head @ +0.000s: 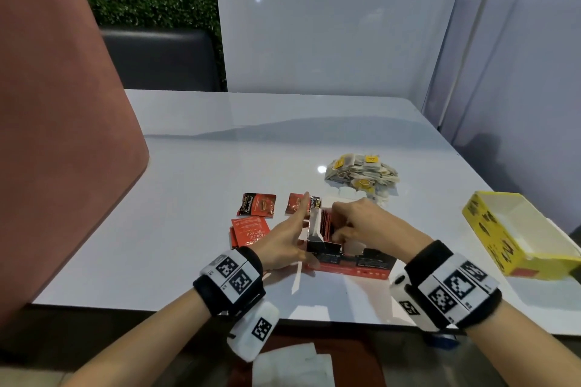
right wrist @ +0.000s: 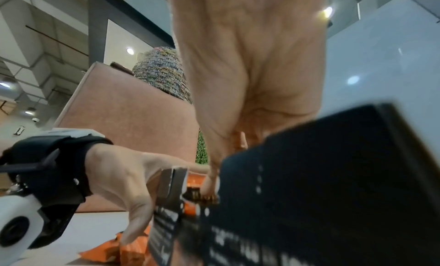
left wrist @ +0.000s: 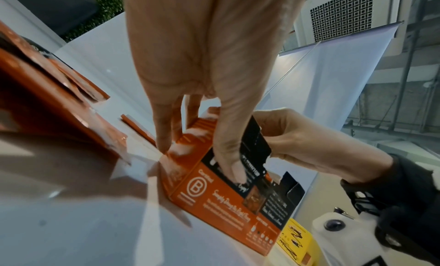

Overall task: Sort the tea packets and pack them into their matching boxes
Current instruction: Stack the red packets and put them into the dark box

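A red and black tea box (head: 349,259) lies open on the white table (head: 220,151) in front of me. My left hand (head: 301,229) braces its left end with straight fingers (left wrist: 164,144), thumb on the near face of the box (left wrist: 214,204). My right hand (head: 341,226) reaches into the box, fingers curled round red packets (head: 327,225) standing inside; the box's black flap (right wrist: 321,176) hides most of this in the right wrist view. Loose red packets (head: 257,205) lie left of the box. A pile of yellow-tagged tea bags (head: 361,174) sits behind it.
An open yellow box (head: 518,232) with a white inside stands at the right edge of the table. A pink chair back (head: 63,135) rises at the left. White walls close off the far and right sides. White paper (head: 292,364) lies below the near table edge.
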`<state>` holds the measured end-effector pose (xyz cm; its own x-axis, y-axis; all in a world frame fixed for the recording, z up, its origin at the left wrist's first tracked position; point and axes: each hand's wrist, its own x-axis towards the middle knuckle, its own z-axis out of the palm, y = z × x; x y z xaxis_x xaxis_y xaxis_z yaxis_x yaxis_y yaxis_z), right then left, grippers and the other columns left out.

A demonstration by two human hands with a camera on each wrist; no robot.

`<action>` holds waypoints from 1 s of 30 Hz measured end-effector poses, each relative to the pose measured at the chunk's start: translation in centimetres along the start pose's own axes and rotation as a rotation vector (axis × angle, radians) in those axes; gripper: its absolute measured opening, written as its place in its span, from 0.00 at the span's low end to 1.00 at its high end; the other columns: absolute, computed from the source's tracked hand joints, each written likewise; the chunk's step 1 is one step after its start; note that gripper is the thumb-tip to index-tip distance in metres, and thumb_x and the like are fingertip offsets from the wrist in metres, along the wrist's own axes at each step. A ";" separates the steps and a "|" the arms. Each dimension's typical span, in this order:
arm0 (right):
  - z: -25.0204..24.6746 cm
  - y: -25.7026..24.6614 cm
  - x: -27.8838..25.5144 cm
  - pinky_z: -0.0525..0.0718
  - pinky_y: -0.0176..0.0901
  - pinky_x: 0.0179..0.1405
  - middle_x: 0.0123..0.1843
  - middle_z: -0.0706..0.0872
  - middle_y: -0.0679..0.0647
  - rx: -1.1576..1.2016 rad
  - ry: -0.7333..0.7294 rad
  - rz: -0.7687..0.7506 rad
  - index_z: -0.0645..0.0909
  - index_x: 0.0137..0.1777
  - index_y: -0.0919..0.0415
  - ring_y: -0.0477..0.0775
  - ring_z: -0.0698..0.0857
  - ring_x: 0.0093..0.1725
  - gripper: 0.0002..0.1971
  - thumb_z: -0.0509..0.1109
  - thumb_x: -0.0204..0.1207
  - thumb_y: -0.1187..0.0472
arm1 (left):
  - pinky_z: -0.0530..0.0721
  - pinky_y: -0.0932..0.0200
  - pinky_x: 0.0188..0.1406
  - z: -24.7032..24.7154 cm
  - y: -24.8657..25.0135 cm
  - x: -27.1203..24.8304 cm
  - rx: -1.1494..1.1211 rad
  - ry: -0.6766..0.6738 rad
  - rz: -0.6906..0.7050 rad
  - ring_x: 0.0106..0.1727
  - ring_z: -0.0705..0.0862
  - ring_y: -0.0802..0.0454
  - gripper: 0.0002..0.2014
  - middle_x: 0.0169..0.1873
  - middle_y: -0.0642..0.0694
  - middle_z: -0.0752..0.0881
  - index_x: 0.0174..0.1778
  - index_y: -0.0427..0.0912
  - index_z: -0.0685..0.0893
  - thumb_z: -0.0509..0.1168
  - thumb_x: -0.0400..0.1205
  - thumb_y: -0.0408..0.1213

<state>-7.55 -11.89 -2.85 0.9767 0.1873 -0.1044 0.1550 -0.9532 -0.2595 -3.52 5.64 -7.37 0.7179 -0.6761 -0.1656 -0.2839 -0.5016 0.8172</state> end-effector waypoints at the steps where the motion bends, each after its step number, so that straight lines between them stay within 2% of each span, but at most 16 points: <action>1: -0.2 0.0 -0.2 0.76 0.39 0.35 0.39 0.79 0.49 -0.006 0.022 0.004 0.72 0.40 0.55 0.53 0.80 0.41 0.08 0.70 0.75 0.59 | 0.72 0.61 0.69 -0.2 0.0 -0.2 0.015 0.005 0.000 0.78 0.65 0.47 0.62 0.81 0.43 0.60 0.78 0.55 0.28 0.76 0.70 0.32; 3: -0.8 -0.6 -0.8 0.82 0.46 0.42 0.42 0.83 0.51 -0.044 0.093 -0.006 0.75 0.42 0.58 0.54 0.83 0.44 0.04 0.66 0.78 0.61 | 0.67 0.51 0.76 -1.4 -0.4 -0.9 0.028 0.047 -0.003 0.79 0.62 0.48 0.61 0.81 0.45 0.59 0.79 0.55 0.31 0.77 0.69 0.38; 4: -1.1 -1.1 -1.2 0.82 0.46 0.44 0.45 0.84 0.52 -0.056 0.126 -0.014 0.76 0.44 0.59 0.53 0.82 0.45 0.03 0.64 0.79 0.61 | 0.68 0.50 0.76 -2.4 -0.6 -1.5 0.021 0.078 -0.009 0.79 0.64 0.48 0.59 0.81 0.46 0.60 0.80 0.55 0.35 0.76 0.69 0.39; 7: -2.1 -3.2 -2.6 0.78 0.42 0.44 0.48 0.83 0.52 -0.021 0.254 -0.079 0.77 0.49 0.59 0.52 0.80 0.46 0.05 0.62 0.82 0.59 | 0.72 0.61 0.64 -5.9 -1.7 -3.1 0.013 0.233 -0.046 0.72 0.72 0.53 0.44 0.76 0.47 0.70 0.82 0.52 0.54 0.72 0.74 0.37; 9: -2.3 -5.2 -3.1 0.80 0.46 0.47 0.49 0.84 0.52 0.077 0.308 -0.152 0.78 0.50 0.61 0.53 0.81 0.48 0.05 0.62 0.82 0.60 | 0.76 0.58 0.62 -8.0 -3.0 -4.0 0.051 0.354 -0.112 0.66 0.76 0.54 0.34 0.70 0.44 0.76 0.78 0.47 0.65 0.70 0.77 0.36; 11: -1.2 -7.0 -2.8 0.79 0.48 0.48 0.49 0.84 0.54 0.109 0.258 -0.183 0.78 0.51 0.62 0.54 0.81 0.48 0.06 0.60 0.82 0.62 | 0.77 0.53 0.65 -9.0 -4.1 -4.4 0.188 0.384 -0.186 0.65 0.77 0.50 0.28 0.68 0.41 0.78 0.74 0.44 0.69 0.69 0.78 0.36; 12: -0.2 -7.9 -2.3 0.79 0.47 0.46 0.49 0.84 0.55 0.080 0.221 -0.189 0.78 0.51 0.62 0.55 0.82 0.49 0.06 0.59 0.82 0.64 | 0.76 0.52 0.67 -9.1 -4.4 -4.5 0.285 0.332 -0.196 0.66 0.76 0.49 0.28 0.69 0.41 0.76 0.74 0.43 0.69 0.69 0.78 0.36; 14: 2.0 -9.3 -1.1 0.77 0.46 0.43 0.51 0.84 0.59 -0.014 0.123 -0.182 0.77 0.53 0.64 0.60 0.83 0.51 0.07 0.58 0.81 0.69 | 0.66 0.56 0.73 -8.6 -4.2 -4.5 0.477 0.112 -0.157 0.73 0.69 0.48 0.31 0.75 0.41 0.68 0.77 0.41 0.65 0.69 0.78 0.34; 16: 4.1 -10.7 0.2 0.78 0.51 0.51 0.59 0.81 0.64 -0.111 -0.038 -0.143 0.75 0.61 0.68 0.64 0.81 0.59 0.11 0.59 0.80 0.71 | 0.57 0.64 0.74 -7.6 -3.6 -4.2 0.632 -0.093 -0.101 0.78 0.62 0.47 0.32 0.79 0.41 0.62 0.79 0.38 0.62 0.65 0.79 0.31; 17: 4.7 -11.3 0.8 0.78 0.52 0.57 0.63 0.79 0.66 -0.161 -0.112 -0.122 0.73 0.64 0.70 0.65 0.79 0.63 0.14 0.60 0.80 0.71 | 0.56 0.66 0.73 -7.3 -3.4 -3.9 0.677 -0.139 -0.078 0.79 0.62 0.47 0.31 0.79 0.41 0.62 0.79 0.36 0.61 0.63 0.79 0.28; 19: 5.4 -12.4 1.6 0.78 0.52 0.64 0.67 0.76 0.65 -0.261 -0.183 -0.094 0.69 0.68 0.71 0.64 0.77 0.66 0.19 0.63 0.78 0.70 | 0.57 0.64 0.74 -7.1 -3.4 -3.4 0.738 -0.162 -0.076 0.79 0.63 0.47 0.32 0.79 0.41 0.63 0.79 0.37 0.61 0.62 0.78 0.26; 22: 5.5 -13.1 2.1 0.79 0.52 0.65 0.70 0.73 0.63 -0.316 -0.185 -0.099 0.65 0.73 0.71 0.62 0.78 0.68 0.24 0.64 0.79 0.68 | 0.64 0.55 0.77 -7.4 -4.0 -2.8 0.862 -0.161 -0.069 0.77 0.65 0.48 0.30 0.78 0.45 0.64 0.78 0.39 0.64 0.61 0.79 0.28; 25: 5.6 -13.2 2.1 0.79 0.52 0.62 0.73 0.69 0.64 -0.308 -0.159 -0.106 0.59 0.76 0.71 0.63 0.77 0.68 0.28 0.63 0.79 0.66 | 0.73 0.51 0.71 -7.7 -4.4 -2.4 0.924 -0.125 -0.011 0.71 0.72 0.48 0.25 0.74 0.47 0.70 0.74 0.42 0.71 0.60 0.79 0.34; 30: 6.0 -13.3 1.4 0.82 0.53 0.58 0.70 0.73 0.65 -0.328 -0.124 -0.082 0.55 0.76 0.74 0.65 0.81 0.64 0.32 0.65 0.80 0.61 | 0.78 0.50 0.62 -7.3 -5.4 -1.7 1.060 -0.120 0.054 0.66 0.71 0.49 0.22 0.67 0.47 0.72 0.71 0.45 0.73 0.63 0.79 0.39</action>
<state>-9.11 2.51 -5.29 0.9369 0.2745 -0.2165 0.2911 -0.9555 0.0479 1.43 13.42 -7.50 0.6371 -0.7313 -0.2436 -0.7628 -0.6436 -0.0628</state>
